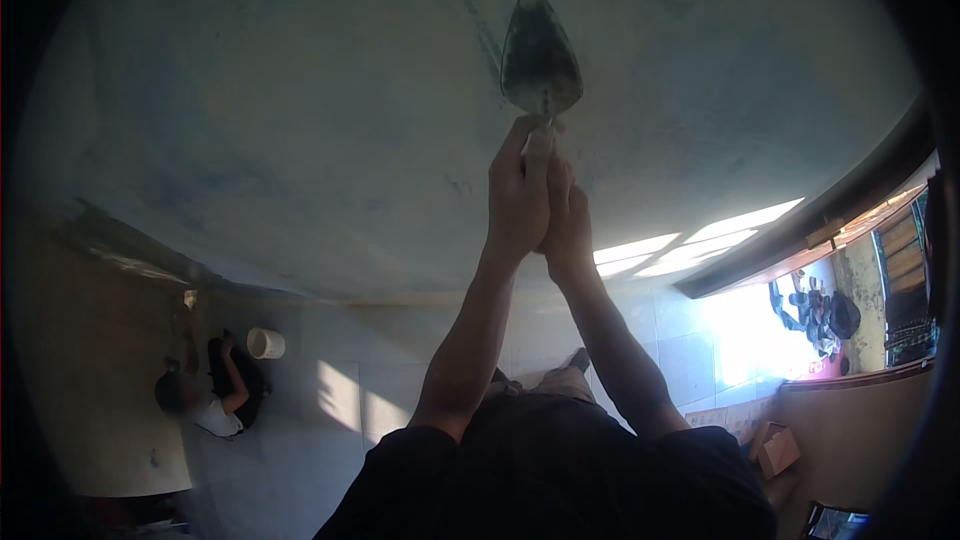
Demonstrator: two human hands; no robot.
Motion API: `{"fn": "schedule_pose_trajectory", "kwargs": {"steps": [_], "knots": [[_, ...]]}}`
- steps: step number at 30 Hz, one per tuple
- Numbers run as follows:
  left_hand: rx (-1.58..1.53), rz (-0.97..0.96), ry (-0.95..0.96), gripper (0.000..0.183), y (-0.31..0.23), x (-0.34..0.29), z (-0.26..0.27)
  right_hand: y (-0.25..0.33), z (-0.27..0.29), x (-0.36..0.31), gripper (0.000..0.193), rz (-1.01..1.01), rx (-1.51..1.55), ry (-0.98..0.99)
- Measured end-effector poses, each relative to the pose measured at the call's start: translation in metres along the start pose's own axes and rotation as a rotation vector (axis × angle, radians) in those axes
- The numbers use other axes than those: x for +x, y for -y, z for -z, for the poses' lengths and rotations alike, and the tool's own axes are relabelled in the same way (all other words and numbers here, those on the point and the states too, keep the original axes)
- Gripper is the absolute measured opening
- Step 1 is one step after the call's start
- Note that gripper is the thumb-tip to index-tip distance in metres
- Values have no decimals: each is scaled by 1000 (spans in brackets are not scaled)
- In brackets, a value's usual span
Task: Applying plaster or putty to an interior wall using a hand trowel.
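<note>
A pointed trowel [541,52] with a dull grey blade is held up against the pale, blotchy wall [330,110], its tip pointing upward. My left hand [517,202] is closed around its handle, thumb lying along it. Pressed close beside it, my right hand [567,215] is also closed at the handle, its fingers partly hidden by the left hand. Both arms reach up and forward. Whether the blade touches the wall I cannot tell. Dark smudges and streaks mark the wall around the blade.
At the left a person [215,395] crouches by a wall, one arm raised to it, near a white bucket [266,343]. Sunlight patches lie on the tiled floor [400,380]. To the right, a bright doorway shows several shoes [815,315]; a cardboard box [775,448] stands nearer.
</note>
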State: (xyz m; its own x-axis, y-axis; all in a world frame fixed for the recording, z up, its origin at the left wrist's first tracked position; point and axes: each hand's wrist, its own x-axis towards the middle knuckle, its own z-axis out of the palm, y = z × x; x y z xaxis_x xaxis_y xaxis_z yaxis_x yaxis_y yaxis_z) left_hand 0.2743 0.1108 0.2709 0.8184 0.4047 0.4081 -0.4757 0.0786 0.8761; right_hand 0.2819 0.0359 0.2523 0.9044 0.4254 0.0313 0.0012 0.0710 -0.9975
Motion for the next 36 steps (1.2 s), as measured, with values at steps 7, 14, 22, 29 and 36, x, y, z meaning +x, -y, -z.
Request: {"fn": "schedule_pose_trajectory", "kwargs": {"steps": [7,14,22,29,36], "knots": [[23,63,3,28,10,-8,0,-36,2,2,39,470,-349,-156],[73,4,-26,29,19,-34,1,-39,-1,-16,54,325,-178,-131],[49,-22,-37,28,12,-42,-3,-34,2,-33,56,393,-255,-179],[41,30,-40,28,31,-45,6,-73,-6,-18,56,540,-336,-290],[133,-20,-66,27,27,-49,5,-64,7,-28,46,228,-231,-59]]}}
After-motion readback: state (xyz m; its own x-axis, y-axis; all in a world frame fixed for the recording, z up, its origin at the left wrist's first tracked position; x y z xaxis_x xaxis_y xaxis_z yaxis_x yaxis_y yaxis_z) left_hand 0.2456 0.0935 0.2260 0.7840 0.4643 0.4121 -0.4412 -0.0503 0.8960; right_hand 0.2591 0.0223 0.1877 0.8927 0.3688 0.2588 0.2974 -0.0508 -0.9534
